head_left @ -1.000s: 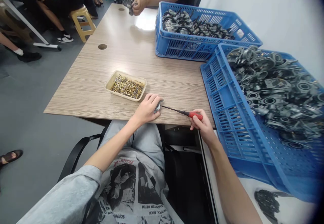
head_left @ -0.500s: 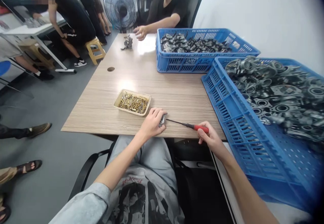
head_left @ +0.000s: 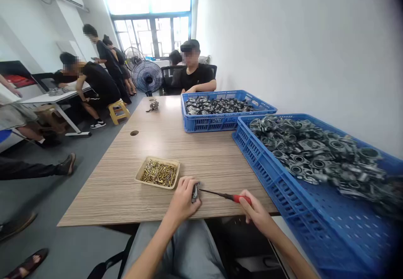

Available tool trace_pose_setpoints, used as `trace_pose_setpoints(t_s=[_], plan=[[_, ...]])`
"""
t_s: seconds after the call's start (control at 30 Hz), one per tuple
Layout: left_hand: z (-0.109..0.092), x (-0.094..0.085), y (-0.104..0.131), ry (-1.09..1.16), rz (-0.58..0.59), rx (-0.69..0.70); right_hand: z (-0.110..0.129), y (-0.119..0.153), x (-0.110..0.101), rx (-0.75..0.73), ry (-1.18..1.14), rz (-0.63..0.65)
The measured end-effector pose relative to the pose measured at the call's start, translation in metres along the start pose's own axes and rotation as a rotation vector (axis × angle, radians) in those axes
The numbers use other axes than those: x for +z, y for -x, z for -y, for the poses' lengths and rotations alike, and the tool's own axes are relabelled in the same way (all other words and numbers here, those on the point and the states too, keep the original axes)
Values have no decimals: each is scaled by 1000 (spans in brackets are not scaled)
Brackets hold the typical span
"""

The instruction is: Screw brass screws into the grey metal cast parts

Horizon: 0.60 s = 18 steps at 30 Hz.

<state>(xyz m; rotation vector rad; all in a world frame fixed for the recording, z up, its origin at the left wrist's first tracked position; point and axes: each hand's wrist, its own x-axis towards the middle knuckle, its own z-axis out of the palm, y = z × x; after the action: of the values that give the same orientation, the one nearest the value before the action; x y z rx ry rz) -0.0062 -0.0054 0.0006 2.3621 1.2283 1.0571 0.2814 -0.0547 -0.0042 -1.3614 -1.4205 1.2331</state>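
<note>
A bright window [head_left: 147,8] shows at the back of the room now that the view has tipped up. Across the desk [head_left: 214,155], the other person [head_left: 201,77] has pulled back the arm that was reaching out before, and a metal part [head_left: 153,106] lies at the far end. The left grip [head_left: 183,198] is curled closed around a small gray piece [head_left: 194,192], which sits under the fingers, partly hidden. The right grip [head_left: 255,211] is still wrapped around the red handle of a screwdriver [head_left: 238,198]. Its thin rod points at the piece's right side; I can't tell if they touch. A tub [head_left: 139,181] of gold bits [head_left: 159,173] sits just past the left grip.
</note>
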Motion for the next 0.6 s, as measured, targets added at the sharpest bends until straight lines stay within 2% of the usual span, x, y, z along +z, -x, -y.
trace_pose_setpoints(t_s=[0.23, 0.37, 0.6], plan=[[-2, -2, -1, -2, 0, 10, 3, 3, -1, 8, 33, -4], [-3, -2, -2, 13, -11, -11, -3, 0, 0, 3, 80, -1], [-3, 1, -1, 36, 3, -38, -13, -3, 4, 11, 8, -51]])
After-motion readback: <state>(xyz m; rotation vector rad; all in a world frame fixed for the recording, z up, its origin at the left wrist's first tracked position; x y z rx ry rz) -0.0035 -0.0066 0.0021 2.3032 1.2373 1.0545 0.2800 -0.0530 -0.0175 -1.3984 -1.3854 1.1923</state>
